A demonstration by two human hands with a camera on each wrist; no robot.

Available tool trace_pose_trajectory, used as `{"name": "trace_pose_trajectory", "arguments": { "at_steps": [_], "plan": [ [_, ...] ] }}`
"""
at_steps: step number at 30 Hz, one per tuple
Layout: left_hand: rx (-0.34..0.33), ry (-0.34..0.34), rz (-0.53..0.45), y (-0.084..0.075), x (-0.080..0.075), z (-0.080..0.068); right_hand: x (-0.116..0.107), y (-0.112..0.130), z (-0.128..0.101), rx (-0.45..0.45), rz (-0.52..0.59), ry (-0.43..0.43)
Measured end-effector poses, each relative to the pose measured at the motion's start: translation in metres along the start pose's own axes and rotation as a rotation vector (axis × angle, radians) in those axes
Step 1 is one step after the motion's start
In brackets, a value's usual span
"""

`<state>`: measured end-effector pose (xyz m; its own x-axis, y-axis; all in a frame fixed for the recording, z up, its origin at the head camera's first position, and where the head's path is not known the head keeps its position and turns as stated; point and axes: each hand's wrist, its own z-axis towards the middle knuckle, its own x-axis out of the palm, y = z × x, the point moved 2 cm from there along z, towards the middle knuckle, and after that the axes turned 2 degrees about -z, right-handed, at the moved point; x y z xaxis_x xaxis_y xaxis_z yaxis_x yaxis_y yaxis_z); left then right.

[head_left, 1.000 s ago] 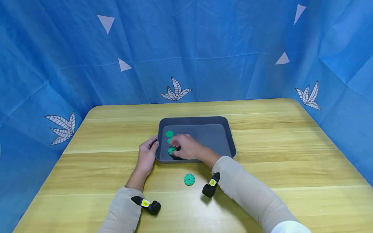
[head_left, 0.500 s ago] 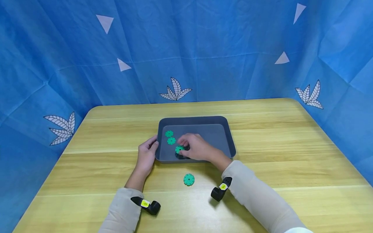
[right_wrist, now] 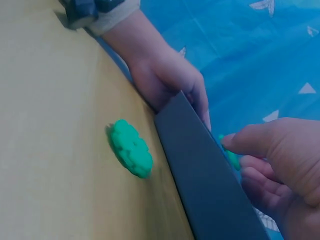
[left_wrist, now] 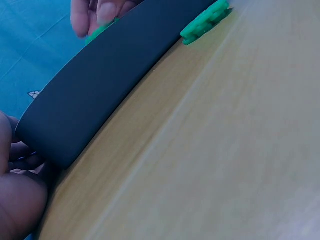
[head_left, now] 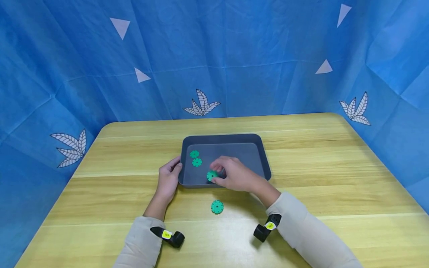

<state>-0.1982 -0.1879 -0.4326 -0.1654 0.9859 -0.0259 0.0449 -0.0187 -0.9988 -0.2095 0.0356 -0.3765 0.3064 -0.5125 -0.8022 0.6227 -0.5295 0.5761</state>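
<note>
Gear [head_left: 212, 175] pinched by right hand [head_left: 234, 175] over tray [head_left: 264, 160]; left hand [head_left: 169, 178] apparently clasps tray's corner.

table [head_left: 335, 178]: light wood planks, rounded far corners | backdrop [head_left: 234, 56]: blue cloth, creased, hung behind and along both sides | print: white triangles [head_left: 121, 26] and white leaf sprigs [head_left: 202, 102] (one sprig sits just above the table's far edge) | wrist cameras [head_left: 169, 236]: small, black, yellow labels, one on each beige sleeve [head_left: 140, 245]
</note>
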Motion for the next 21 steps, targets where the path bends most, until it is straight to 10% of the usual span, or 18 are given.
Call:
{"name": "trace_pose_trajectory", "arguments": {
  "at_steps": [21],
  "plan": [
    [-0.006,0.000,-0.007,-0.002,0.000,-0.001,0.006,0.018,-0.046,-0.118,0.025,0.148]
  ]
}}
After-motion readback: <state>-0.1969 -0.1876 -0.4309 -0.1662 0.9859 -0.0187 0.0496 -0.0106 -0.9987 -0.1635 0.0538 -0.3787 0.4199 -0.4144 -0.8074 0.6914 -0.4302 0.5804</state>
